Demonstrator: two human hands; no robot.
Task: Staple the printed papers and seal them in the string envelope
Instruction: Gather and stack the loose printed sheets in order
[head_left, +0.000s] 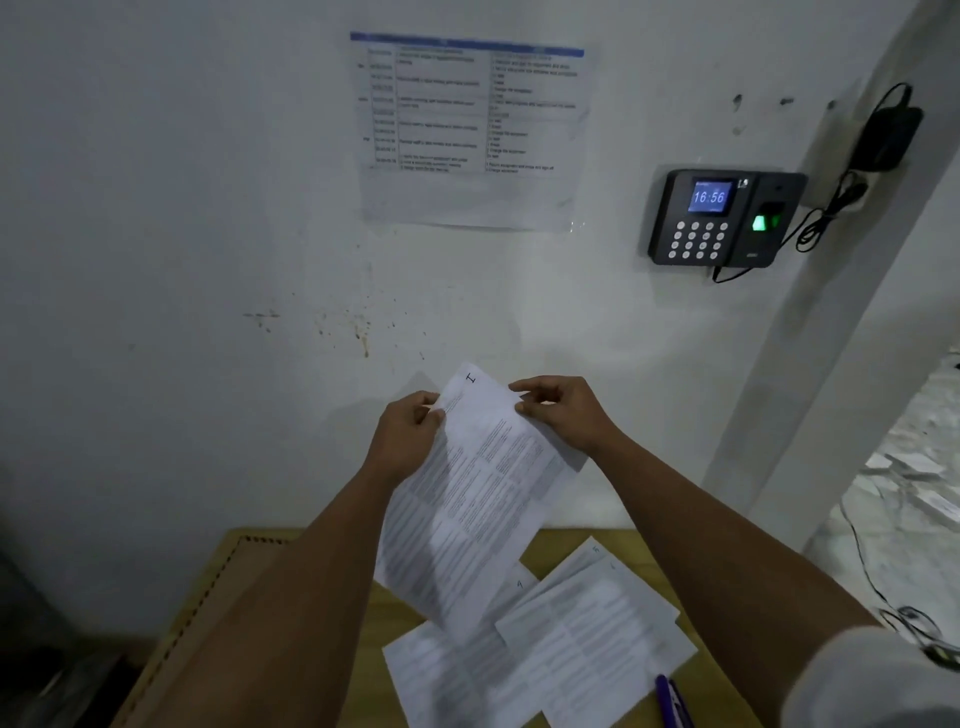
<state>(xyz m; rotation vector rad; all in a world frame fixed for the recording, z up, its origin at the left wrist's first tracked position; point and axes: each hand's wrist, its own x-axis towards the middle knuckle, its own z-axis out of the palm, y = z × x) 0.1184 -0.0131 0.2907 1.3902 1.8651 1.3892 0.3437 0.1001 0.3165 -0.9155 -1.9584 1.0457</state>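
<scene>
I hold a printed sheet (467, 499) marked "I" up in front of the wall, above the table. My left hand (410, 431) pinches its upper left edge and my right hand (561, 410) pinches its upper right corner. Another sheet seems to lie behind it at the right edge. Several more printed papers (571, 639) lie spread and overlapping on the wooden table (322, 675) below. A blue object (672, 701), perhaps a pen or stapler, lies at the papers' lower right. No envelope is visible.
A white wall stands close behind the table, with a taped schedule sheet (467, 130) and a black keypad time clock (722, 218) with cables. A brown cardboard piece (218, 597) lies along the table's left side. A doorway opens at the right.
</scene>
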